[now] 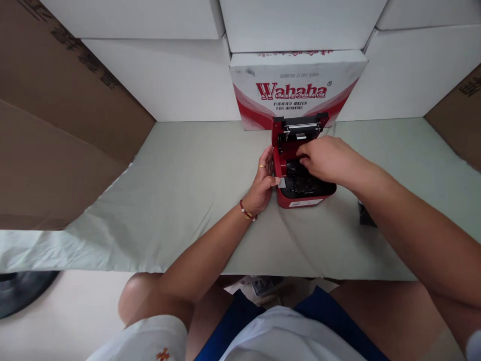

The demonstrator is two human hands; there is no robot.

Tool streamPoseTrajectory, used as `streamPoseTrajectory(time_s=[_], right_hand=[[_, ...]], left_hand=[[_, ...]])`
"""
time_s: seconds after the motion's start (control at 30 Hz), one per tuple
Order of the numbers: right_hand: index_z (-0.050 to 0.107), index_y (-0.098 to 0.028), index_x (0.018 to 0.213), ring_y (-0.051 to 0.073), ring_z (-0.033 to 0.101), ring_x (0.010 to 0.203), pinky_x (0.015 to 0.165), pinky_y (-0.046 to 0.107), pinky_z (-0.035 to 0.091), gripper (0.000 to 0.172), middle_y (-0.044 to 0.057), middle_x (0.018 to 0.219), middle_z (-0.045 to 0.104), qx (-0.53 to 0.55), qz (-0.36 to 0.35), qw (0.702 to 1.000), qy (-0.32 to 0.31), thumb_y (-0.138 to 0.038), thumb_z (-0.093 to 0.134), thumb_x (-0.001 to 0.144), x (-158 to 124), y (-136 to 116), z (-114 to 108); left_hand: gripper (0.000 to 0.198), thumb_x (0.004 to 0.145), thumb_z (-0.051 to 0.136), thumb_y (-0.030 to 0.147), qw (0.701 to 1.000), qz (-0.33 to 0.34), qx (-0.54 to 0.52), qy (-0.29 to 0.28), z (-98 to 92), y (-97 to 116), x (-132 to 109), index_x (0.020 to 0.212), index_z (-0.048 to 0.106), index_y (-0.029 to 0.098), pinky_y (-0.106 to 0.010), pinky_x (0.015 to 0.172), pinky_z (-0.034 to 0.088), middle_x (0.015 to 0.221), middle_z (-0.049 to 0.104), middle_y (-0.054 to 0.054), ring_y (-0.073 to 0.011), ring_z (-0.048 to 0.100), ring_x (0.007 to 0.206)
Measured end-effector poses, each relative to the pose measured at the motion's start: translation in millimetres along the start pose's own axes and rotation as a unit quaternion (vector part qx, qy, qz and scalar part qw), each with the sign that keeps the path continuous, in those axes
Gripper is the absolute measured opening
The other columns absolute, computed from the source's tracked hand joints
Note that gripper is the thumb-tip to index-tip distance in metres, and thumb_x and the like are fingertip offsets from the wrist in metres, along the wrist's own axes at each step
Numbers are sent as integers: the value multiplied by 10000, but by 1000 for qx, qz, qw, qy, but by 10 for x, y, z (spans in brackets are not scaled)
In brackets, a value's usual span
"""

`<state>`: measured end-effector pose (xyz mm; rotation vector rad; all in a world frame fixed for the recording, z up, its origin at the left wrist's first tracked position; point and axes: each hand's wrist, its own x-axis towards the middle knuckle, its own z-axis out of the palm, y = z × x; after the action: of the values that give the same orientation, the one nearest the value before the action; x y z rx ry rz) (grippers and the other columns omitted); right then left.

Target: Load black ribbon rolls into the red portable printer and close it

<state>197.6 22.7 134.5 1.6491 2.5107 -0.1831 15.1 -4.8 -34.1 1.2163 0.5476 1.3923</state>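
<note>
A red and black label printer (pixel 306 202) sits on the cloth-covered table with its lid (pixel 278 131) raised, showing the black inside. My left hand (pixel 264 184) grips the printer's left side, the thumb on the front left edge and the fingers along the wall. Over the open body, my right hand (pixel 326 156) reaches in from the right with its fingers pinched. Whatever those fingertips hold, if anything, is hidden from view.
Behind the printer stands a Wahaha water carton (pixel 293 93), against stacked white boxes (pixel 161 75). Brown cardboard (pixel 56 135) walls the left side, with another brown box (pixel 458 115) at right. A small black object (pixel 365 215) lies partly behind my right forearm. A pale green cloth (pixel 180 200) covers the table.
</note>
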Motion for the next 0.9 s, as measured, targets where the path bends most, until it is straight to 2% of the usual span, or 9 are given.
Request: streamPoseTrajectory(time_s=[0.13, 0.33, 0.47, 0.57, 0.6, 0.63, 0.73, 0.83, 0.9], right_hand=[[813, -210, 1319, 372, 770, 1122, 810, 401, 544, 416, 190, 1249, 828, -77, 35, 994, -64, -184, 650, 937, 205, -148, 62], [779, -204, 1338, 366, 763, 1125, 818, 401, 555, 423, 184, 1263, 819, -58, 46, 995, -61, -232, 673, 930, 161, -179, 46], [772, -260, 1301, 285, 729, 928, 777, 388, 538, 393, 95, 1127, 822, 117, 20, 993, 28, -359, 681, 932, -285, 66, -116], [772, -314, 1293, 181, 536, 615, 578, 350, 441, 488, 29, 869, 746, 311, 35, 948, 61, -611, 727, 910, -791, 525, -214], [785, -324, 1270, 164, 450, 555, 519, 335, 368, 518, -1, 713, 640, 346, 73, 931, 85, -664, 762, 880, -936, 714, -213], [797, -330, 1237, 157, 401, 537, 490, 328, 305, 514, -22, 629, 538, 373, 118, 912, 123, -681, 800, 860, -1053, 902, -188], [837, -309, 1102, 166, 495, 611, 517, 347, 367, 467, 68, 800, 709, 439, 174, 877, 90, -647, 900, 786, -1192, 1319, 33], [843, -304, 973, 212, 649, 736, 624, 357, 504, 359, 119, 984, 819, 460, 133, 878, -20, -605, 905, 788, -1104, 1389, 384], [837, -289, 1006, 251, 711, 789, 667, 374, 545, 374, 105, 972, 828, 454, 113, 883, -38, -602, 872, 804, -1051, 1320, 607]], left_hand=[[1012, 763, 892, 659, 1000, 0, -3, 7, -11, -57, 21, 1626, 431, 401, -550, 1423, 226, 1828, 353, -42, -370, 287, 1722], [1016, 755, 883, 662, 1000, -7, -11, 12, 3, -74, 51, 1618, 423, 388, -542, 1425, 211, 1815, 371, -48, -362, 273, 1727], [1005, 746, 892, 629, 1000, -10, -16, 14, 5, -58, 55, 1609, 436, 386, -535, 1426, 207, 1810, 380, -46, -357, 280, 1723], [1007, 717, 912, 620, 999, -12, -22, 21, 0, -58, 61, 1588, 467, 380, -525, 1421, 221, 1798, 397, -47, -355, 292, 1716], [1004, 713, 916, 620, 999, -13, -25, 22, -3, -58, 63, 1583, 475, 379, -524, 1419, 226, 1793, 405, -48, -354, 299, 1713], [1001, 712, 918, 619, 999, -15, -27, 22, -6, -56, 64, 1580, 480, 378, -525, 1417, 230, 1790, 411, -49, -353, 309, 1708], [996, 712, 922, 622, 999, -18, -25, 20, -18, -43, 63, 1576, 487, 384, -536, 1412, 241, 1791, 414, -51, -355, 336, 1694], [976, 740, 904, 641, 1000, -18, -8, 15, -31, -24, 55, 1585, 485, 390, -541, 1413, 231, 1809, 389, -50, -355, 317, 1704], [972, 756, 890, 654, 1000, -18, 2, 9, -36, -11, 50, 1596, 475, 396, -541, 1417, 219, 1821, 368, -46, -352, 296, 1716]])
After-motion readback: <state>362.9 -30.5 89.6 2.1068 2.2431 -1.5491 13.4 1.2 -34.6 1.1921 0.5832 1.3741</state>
